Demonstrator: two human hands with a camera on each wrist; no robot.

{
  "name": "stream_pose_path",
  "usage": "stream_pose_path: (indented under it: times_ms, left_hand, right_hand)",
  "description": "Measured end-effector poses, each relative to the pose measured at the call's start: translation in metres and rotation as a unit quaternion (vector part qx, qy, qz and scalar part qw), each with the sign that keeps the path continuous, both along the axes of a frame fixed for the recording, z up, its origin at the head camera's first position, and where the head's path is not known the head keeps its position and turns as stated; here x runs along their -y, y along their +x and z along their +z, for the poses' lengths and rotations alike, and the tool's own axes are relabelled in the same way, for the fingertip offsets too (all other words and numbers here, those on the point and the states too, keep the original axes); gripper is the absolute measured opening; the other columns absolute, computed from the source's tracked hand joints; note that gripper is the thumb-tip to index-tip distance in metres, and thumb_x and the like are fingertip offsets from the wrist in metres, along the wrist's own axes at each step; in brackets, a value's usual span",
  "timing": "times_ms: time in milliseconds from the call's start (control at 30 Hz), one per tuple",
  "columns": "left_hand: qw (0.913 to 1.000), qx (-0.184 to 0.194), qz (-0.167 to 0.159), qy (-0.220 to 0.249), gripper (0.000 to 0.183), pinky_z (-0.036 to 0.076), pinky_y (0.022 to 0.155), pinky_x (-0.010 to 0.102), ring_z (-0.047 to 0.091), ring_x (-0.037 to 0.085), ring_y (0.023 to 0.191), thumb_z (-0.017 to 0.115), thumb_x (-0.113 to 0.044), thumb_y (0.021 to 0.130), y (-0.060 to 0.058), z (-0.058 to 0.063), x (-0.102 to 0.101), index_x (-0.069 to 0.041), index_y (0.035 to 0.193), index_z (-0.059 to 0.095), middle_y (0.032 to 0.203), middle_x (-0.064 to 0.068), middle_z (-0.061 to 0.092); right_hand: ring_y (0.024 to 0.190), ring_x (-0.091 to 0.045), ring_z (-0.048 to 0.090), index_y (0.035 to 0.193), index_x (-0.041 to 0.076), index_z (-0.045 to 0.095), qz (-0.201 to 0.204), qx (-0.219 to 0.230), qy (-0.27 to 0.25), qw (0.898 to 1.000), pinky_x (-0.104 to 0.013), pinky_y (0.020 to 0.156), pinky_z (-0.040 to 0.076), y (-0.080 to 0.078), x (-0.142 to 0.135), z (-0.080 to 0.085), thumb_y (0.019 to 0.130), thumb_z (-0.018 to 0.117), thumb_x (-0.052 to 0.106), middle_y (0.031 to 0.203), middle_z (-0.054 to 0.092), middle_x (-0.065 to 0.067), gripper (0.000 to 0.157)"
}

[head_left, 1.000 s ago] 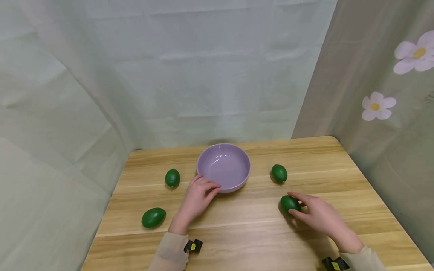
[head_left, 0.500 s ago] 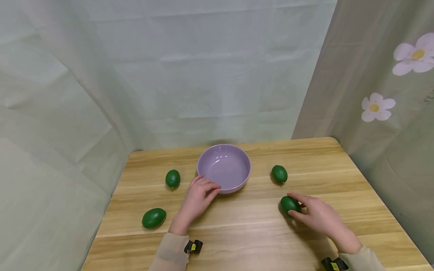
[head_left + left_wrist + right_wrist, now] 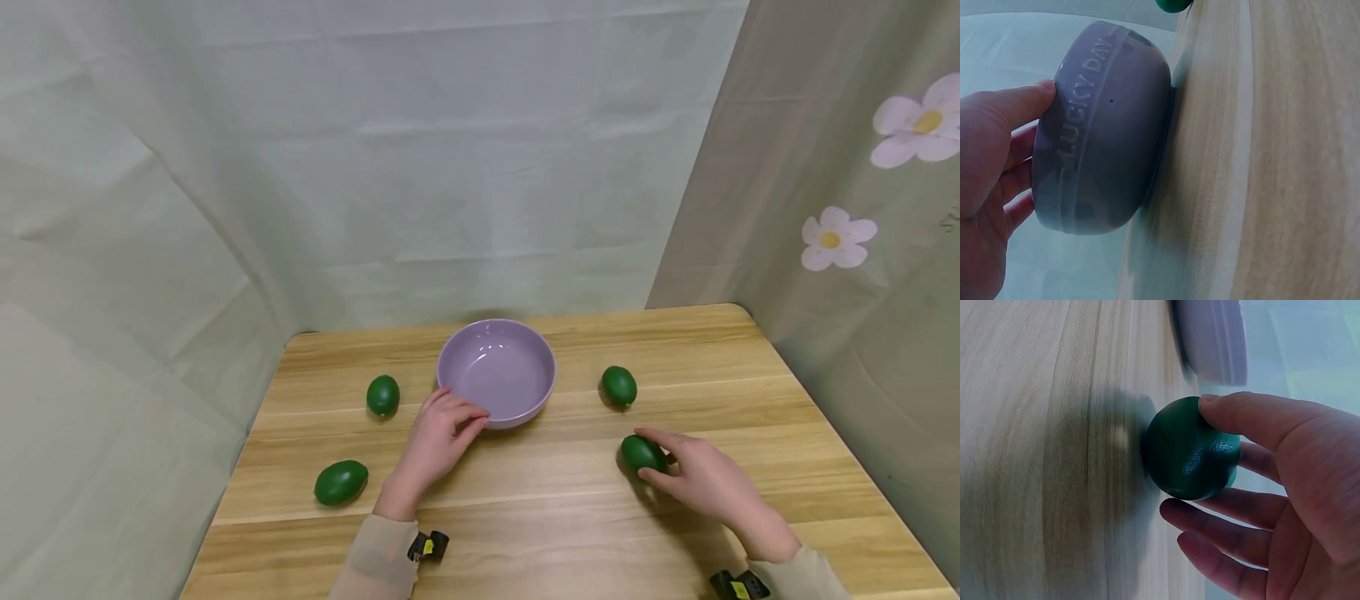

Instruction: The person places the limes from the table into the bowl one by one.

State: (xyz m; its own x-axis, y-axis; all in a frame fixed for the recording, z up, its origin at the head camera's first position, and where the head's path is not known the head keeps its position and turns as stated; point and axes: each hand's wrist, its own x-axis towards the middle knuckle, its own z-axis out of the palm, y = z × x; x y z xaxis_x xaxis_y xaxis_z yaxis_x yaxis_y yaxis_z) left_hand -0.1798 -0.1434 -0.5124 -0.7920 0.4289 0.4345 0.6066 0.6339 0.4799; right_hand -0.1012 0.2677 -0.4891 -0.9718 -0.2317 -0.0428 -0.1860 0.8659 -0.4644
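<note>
A purple bowl [image 3: 497, 372] stands at the back middle of the wooden table, with raised lettering on its side in the left wrist view. My left hand [image 3: 441, 437] pinches its near-left rim, the thumb [image 3: 1029, 103] outside and the fingertips over the edge. On the right, my right hand [image 3: 705, 473] holds a dark green lime [image 3: 641, 455] between thumb and fingers. That lime [image 3: 1188, 450] sits on or just at the table surface in the right wrist view; two lower fingers stay off it.
Another lime [image 3: 618, 386] lies behind the held one. Two more limes rest left of the bowl, one lime [image 3: 383, 395] farther back and one lime [image 3: 341, 482] nearer. Pale curtains [image 3: 480, 167] surround the table [image 3: 525, 533].
</note>
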Motion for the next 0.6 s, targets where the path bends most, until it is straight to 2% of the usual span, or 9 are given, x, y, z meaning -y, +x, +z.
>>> stream_pose_path:
  times_ms: [300,600]
  left_hand:
    - [1.0000,-0.003,0.001,-0.002,0.008,0.035,0.124,0.056,0.069,0.017,0.103,0.083,-0.020,0.097,0.0002,-0.0003,0.0001,-0.016,0.104,0.084,0.100,-0.007,0.078]
    - [1.0000,-0.007,-0.003,-0.004,0.008,0.036,0.123,0.056,0.070,0.017,0.103,0.082,-0.020,0.098,0.0000,0.0013,0.0013,-0.015,0.105,0.084,0.100,-0.006,0.078]
  right_hand:
    - [0.088,-0.009,0.062,0.145,0.012,0.067,0.005,0.000,-0.007,1.000,-0.033,0.075,0.056,-0.0010,-0.0005,-0.0006,0.094,0.085,0.031,0.126,0.074,-0.005,0.057]
    - [0.087,-0.006,0.063,0.143,0.012,0.068,0.012,-0.014,-0.017,1.000,-0.030,0.073,0.056,-0.0014,-0.0008,-0.0015,0.094,0.086,0.031,0.126,0.074,-0.004,0.056]
